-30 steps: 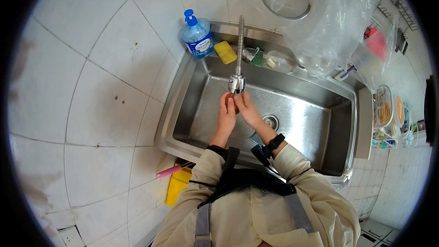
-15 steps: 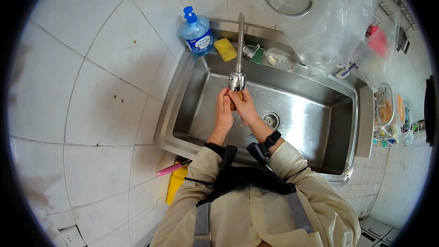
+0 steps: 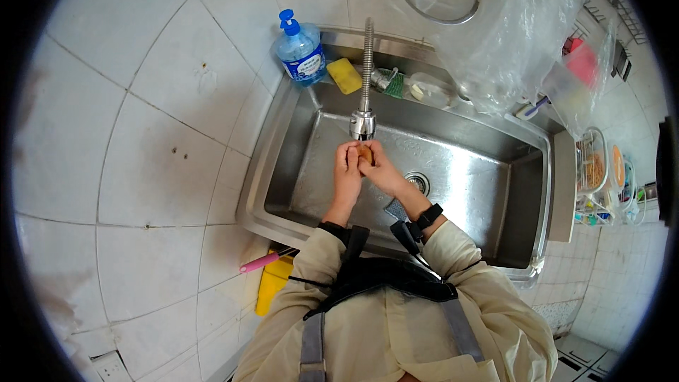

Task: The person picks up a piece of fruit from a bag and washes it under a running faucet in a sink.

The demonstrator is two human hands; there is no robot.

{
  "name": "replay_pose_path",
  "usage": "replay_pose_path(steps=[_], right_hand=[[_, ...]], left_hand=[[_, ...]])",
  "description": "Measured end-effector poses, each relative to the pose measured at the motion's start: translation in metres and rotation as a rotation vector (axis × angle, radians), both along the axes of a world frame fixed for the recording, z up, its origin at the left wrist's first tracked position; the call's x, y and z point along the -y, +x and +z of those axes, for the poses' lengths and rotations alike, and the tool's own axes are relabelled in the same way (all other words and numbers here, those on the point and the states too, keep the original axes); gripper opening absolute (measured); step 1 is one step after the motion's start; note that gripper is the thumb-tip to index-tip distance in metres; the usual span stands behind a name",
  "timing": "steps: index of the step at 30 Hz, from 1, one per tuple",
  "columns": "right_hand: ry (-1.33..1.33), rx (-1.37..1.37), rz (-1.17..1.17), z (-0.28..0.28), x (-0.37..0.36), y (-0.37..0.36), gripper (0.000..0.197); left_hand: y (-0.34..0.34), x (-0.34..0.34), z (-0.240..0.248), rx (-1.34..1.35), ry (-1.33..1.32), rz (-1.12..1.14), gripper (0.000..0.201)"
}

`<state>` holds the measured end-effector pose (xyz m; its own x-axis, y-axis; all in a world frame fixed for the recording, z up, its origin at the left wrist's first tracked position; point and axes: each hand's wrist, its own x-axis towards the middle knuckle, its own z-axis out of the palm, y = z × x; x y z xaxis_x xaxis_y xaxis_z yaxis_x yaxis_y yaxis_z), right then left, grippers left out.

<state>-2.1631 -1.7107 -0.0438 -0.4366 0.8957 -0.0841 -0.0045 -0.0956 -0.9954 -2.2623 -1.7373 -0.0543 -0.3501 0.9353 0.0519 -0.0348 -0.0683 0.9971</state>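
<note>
Steel sink (image 3: 453,141) amid white tiles (image 3: 141,170)

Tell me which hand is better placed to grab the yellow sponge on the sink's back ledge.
Probably the left hand. The sponge lies left of the faucet, on that hand's side. The right hand would have to cross the faucet. Both hands now cup a small brownish thing.

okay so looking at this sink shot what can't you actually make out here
Head view only:
- The small brownish object pinched between left hand and right hand: fingers cover most of it, its kind unclear.
- Water from the flexible metal faucet: too fine to see.
- Clear plastic bag: contents blurred by glare.
- Yellow plastic item below the steel sink: hidden behind the person's sleeve.
</note>
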Motion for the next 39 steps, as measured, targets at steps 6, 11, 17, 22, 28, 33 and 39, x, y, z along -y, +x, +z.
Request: replay_pose_path(steps=[6, 11, 17, 22, 28, 33, 39], right_hand=[[0.007, -0.167, -0.072, -0.014, 0.006, 0.001, 0.034], [0.099, -0.093, -0.158, -0.028, -0.002, -0.007, 0.026], [-0.143, -0.279, -0.188, 0.003, -0.012, -0.016, 0.018], [-0.324, -0.234, -0.161, 0.0, -0.017, -0.015, 0.017], [0.086, 0.048, -0.102, -0.008, -0.002, -0.011, 0.025], [0.531, 0.221, -0.101, -0.025, 0.019, -0.013, 0.033], [0.475, 0.139, -0.181, -0.034, 0.008, -0.006, 0.028]], left_hand=[[0.002, 0.0, 0.002, 0.437, -0.178, -0.11, 0.027], [-0.003, 0.0, -0.001, 0.604, -0.079, -0.108, 0.03], [-0.008, 0.006, 0.003, 0.643, 0.022, -0.182, 0.039], [-0.003, 0.002, -0.025, -0.194, 0.122, -0.052, 0.04], [-0.004, -0.004, -0.001, 0.12, -0.154, 0.044, 0.027], [-0.016, -0.008, -0.014, 0.392, -0.286, 0.054, 0.028], [-0.011, 0.0, -0.016, 0.765, -0.172, -0.093, 0.036]])
